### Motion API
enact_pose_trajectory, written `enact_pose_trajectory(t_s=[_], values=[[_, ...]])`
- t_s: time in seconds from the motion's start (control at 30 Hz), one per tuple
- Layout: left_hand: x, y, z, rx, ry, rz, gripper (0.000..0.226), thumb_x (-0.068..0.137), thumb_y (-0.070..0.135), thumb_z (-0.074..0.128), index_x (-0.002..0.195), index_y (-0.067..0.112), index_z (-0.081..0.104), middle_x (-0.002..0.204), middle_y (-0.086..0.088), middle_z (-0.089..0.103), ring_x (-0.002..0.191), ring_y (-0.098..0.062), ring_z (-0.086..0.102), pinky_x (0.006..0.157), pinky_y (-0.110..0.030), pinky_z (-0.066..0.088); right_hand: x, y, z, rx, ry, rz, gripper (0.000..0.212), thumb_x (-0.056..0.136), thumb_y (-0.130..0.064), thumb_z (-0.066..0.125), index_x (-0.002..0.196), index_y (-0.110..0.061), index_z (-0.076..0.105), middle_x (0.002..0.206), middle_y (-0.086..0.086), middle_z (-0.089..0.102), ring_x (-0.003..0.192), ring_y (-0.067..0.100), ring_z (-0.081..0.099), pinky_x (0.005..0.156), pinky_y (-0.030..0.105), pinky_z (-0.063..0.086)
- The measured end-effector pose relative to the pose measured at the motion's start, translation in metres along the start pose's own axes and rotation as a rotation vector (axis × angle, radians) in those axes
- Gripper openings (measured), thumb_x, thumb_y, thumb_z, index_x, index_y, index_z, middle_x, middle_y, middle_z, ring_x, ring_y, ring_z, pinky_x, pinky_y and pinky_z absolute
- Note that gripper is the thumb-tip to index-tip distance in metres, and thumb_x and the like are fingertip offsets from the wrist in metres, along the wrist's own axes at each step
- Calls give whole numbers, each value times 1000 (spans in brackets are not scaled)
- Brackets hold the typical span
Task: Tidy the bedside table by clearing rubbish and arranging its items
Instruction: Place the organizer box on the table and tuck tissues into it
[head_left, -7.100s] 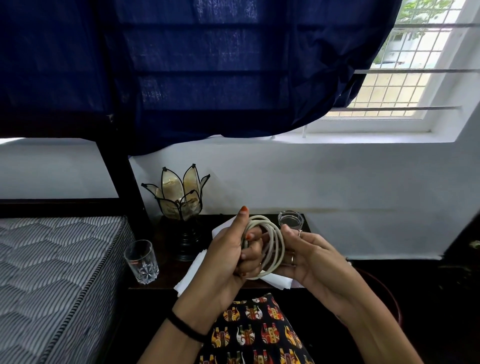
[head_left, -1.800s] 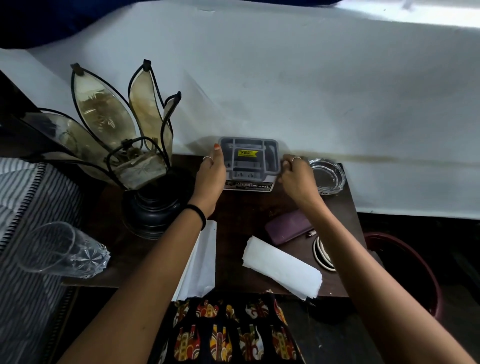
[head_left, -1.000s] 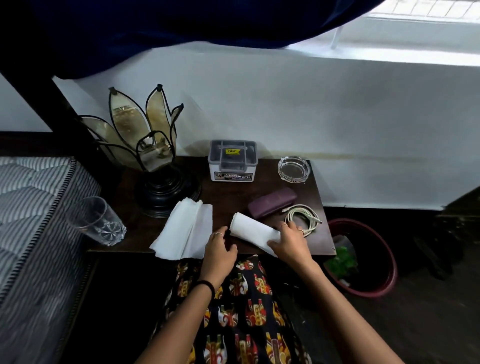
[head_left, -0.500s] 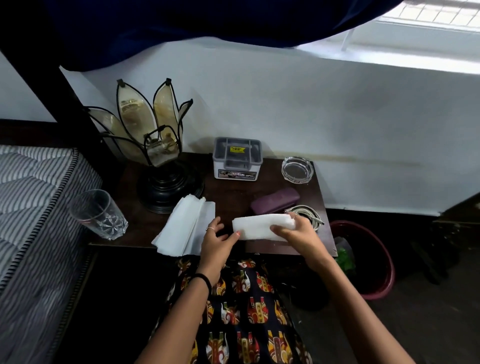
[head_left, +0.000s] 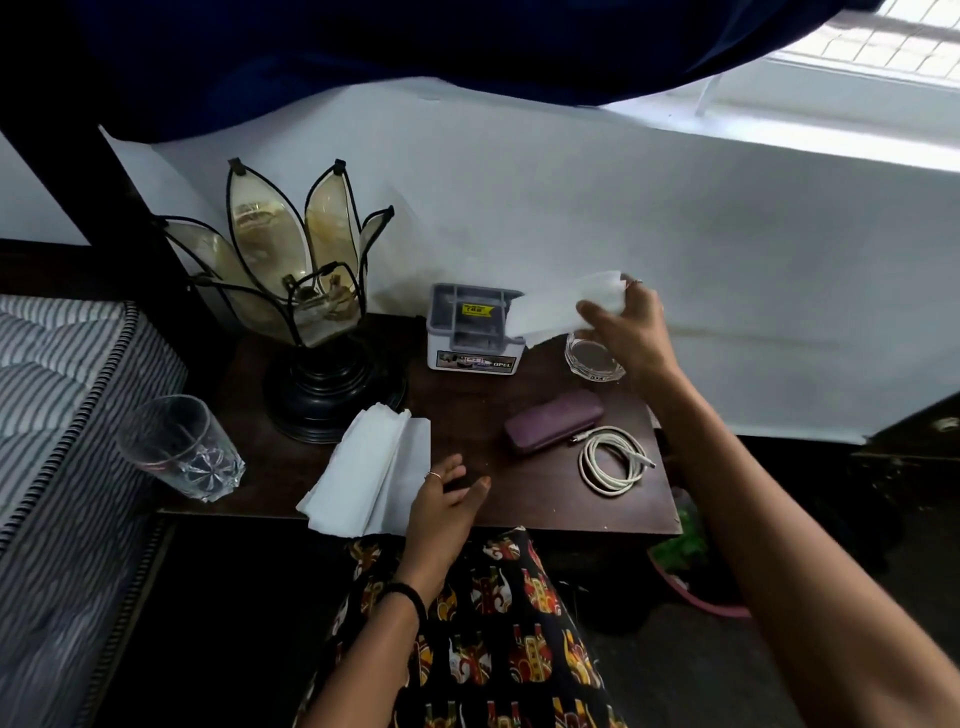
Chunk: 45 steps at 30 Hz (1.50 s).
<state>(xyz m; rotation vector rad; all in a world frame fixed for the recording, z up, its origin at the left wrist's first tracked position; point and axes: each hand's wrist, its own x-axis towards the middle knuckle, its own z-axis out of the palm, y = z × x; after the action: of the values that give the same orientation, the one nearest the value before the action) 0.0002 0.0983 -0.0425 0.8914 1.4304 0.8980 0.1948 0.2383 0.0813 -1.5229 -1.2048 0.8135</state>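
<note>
1 folded tissue (head_left: 563, 306) pinched in right hand (head_left: 631, 332), above grey box (head_left: 472, 327)

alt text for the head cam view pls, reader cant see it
A person's right hand lifts a folded white tissue over a small grey box at the back of a dark bedside table. The left hand rests open near a second tissue; a petal lamp, purple case and coiled cable sit around.

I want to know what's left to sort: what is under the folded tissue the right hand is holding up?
The folded tissue hangs over the grey box's right edge and near the glass ashtray. That corner of the box is hidden.
</note>
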Motion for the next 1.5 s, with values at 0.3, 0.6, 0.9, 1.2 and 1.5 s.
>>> enact_pose_trajectory(t_s=[0.3,0.6,0.9,1.2,1.5], values=[[7,1,-3,-42,7,-18,45,89,22,64,130,20,48,125,5,54,92,6,55,70,-11,43,45,14,30,396,45,287,27,84,13,55,105,-2,46,102,18,55,94,30,60,59,24,60],[10,2,-2,-58,2,-24,45,88,22,65,130,21,49,124,5,56,95,4,57,70,-11,44,63,29,18,86,51,258,52,82,7,60,129,6,39,113,23,59,67,20,66,50,21,58],[9,3,-1,-84,-19,-29,46,88,23,65,131,22,48,125,7,53,93,7,56,67,-10,44,74,2,35,-354,-14,70,38,75,10,56,111,-3,54,106,20,65,70,26,65,39,18,53],[8,5,1,-42,-10,-24,46,88,25,65,131,24,49,125,10,54,92,9,56,64,-8,42,76,-18,39,-611,-116,-11,40,72,8,55,110,-4,56,93,16,67,65,28,71,28,12,34],[8,9,1,11,-8,-30,44,89,26,64,130,25,48,123,11,52,87,10,54,57,-2,42,76,-20,58,-772,-168,-78,44,72,11,49,115,4,54,101,25,67,73,39,71,62,44,57]])
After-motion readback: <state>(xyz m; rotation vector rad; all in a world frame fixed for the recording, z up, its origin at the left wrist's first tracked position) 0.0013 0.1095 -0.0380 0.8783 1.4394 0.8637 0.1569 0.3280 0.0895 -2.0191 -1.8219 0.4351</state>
